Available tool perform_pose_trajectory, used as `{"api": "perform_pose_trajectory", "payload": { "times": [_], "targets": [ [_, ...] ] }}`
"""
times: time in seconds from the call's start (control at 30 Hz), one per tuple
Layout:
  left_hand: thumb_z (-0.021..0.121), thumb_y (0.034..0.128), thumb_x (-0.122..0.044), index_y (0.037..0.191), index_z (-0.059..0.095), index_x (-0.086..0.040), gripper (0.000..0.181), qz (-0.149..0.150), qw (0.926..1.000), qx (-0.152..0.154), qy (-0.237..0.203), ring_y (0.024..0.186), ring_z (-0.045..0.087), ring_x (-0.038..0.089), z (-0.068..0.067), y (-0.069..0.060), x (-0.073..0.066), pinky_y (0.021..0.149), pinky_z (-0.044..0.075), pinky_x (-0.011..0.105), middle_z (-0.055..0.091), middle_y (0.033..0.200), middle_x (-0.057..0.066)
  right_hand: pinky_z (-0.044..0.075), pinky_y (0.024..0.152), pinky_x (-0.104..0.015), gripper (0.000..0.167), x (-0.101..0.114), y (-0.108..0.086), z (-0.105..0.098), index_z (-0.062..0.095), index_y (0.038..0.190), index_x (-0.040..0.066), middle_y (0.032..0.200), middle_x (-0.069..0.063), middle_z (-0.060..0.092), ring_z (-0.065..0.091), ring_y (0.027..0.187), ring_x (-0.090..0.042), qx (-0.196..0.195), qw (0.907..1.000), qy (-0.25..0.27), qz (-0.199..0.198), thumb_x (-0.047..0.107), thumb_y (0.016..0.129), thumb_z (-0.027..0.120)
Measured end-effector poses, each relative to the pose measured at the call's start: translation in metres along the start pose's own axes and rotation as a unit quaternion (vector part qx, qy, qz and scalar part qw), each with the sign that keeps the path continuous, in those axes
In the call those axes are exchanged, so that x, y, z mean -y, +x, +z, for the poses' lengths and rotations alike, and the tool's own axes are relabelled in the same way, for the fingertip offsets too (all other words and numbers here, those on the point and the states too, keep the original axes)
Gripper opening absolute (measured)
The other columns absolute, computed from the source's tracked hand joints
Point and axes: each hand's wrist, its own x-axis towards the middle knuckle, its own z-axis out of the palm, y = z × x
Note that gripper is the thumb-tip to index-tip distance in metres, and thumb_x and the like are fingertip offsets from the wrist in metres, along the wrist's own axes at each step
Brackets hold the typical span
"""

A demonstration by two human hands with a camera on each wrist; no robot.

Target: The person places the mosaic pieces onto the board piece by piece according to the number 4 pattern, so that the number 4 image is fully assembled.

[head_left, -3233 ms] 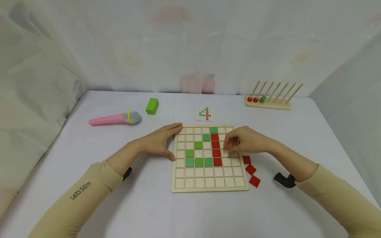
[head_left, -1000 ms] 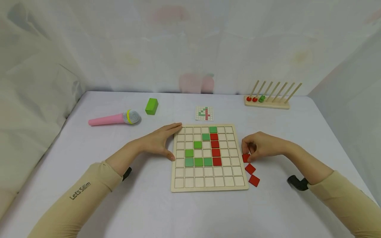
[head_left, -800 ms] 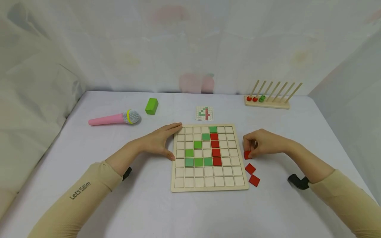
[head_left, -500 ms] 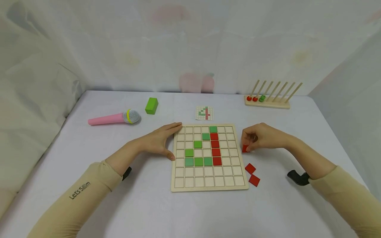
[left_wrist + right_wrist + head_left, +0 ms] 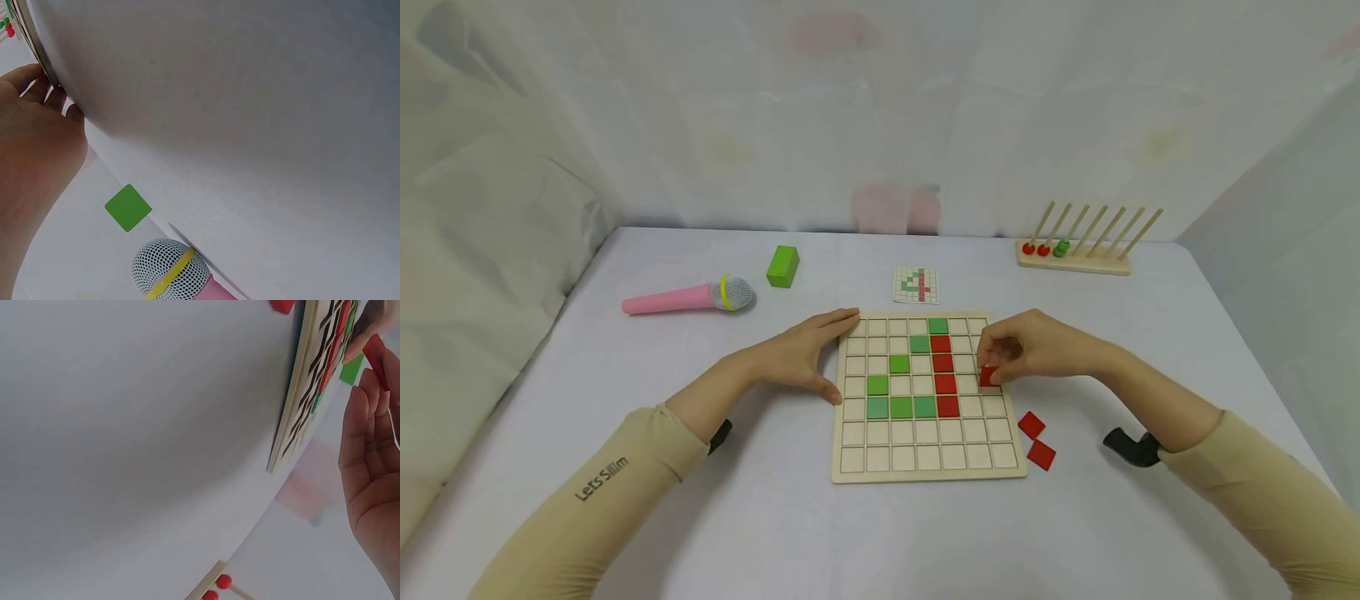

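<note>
My right hand (image 5: 1033, 343) pinches a red square tile (image 5: 988, 377) over the right-hand columns of a wooden grid board (image 5: 925, 477). In the right wrist view the same red tile (image 5: 376, 361) shows between thumb and fingers, raised off the board's surface. Spread at the board's left edge, my left hand (image 5: 793, 354) touches it with fingertips and thumb. Green tiles (image 5: 901, 408) lie in a diagonal and a row on the grid, beside a column of red tiles (image 5: 943, 363). Two loose red tiles (image 5: 1032, 425) lie just right of the board.
Behind the board lies a small pattern card (image 5: 916, 285). A pink toy microphone (image 5: 677, 300) and a green block (image 5: 783, 267) are at the back left. At the back right stands a wooden peg rack (image 5: 1075, 260) with red and green beads.
My right hand has picked up one red tile from beside the board and carried it left, over the grid. The left hand stays at the board's edge.
</note>
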Motion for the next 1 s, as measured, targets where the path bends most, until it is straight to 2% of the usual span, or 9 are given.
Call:
{"api": "perform_pose_trajectory", "payload": {
  "times": [0.33,0.63,1.0],
  "targets": [
    [0.090,0.0637,-0.046,0.159,0.018,-0.012,0.125,0.005,1.0000,-0.002,0.003,0.157,0.010,0.027,0.000,0.000,0.001,0.127,0.017,0.052,0.011,0.169,0.000,0.056,0.072,-0.022,0.013,0.012,0.011,0.012,0.069,0.093,0.015,0.084,0.002,0.068,0.063,0.077,-0.013,0.027,0.9990,0.020,-0.030,0.013,0.084,0.078],
    [0.090,0.0630,-0.048,0.159,0.019,-0.010,0.125,0.013,0.9999,-0.003,-0.001,0.157,0.010,0.029,-0.001,-0.001,0.000,0.126,0.018,0.054,0.012,0.169,0.003,0.056,0.073,-0.022,0.012,0.019,0.018,0.029,0.071,0.098,0.014,0.087,0.002,0.070,0.065,0.080,-0.013,0.055,0.9970,0.043,-0.032,0.013,0.087,0.075],
    [0.090,0.0624,-0.048,0.159,0.018,-0.011,0.126,0.009,1.0000,-0.002,0.001,0.157,0.011,0.028,0.000,0.000,0.000,0.126,0.018,0.053,0.012,0.169,0.002,0.055,0.069,-0.021,0.012,0.023,0.020,0.042,0.072,0.095,0.019,0.081,0.004,0.068,0.061,0.075,-0.010,0.068,0.9963,0.026,-0.046,0.012,0.086,0.075]
  ]
}}
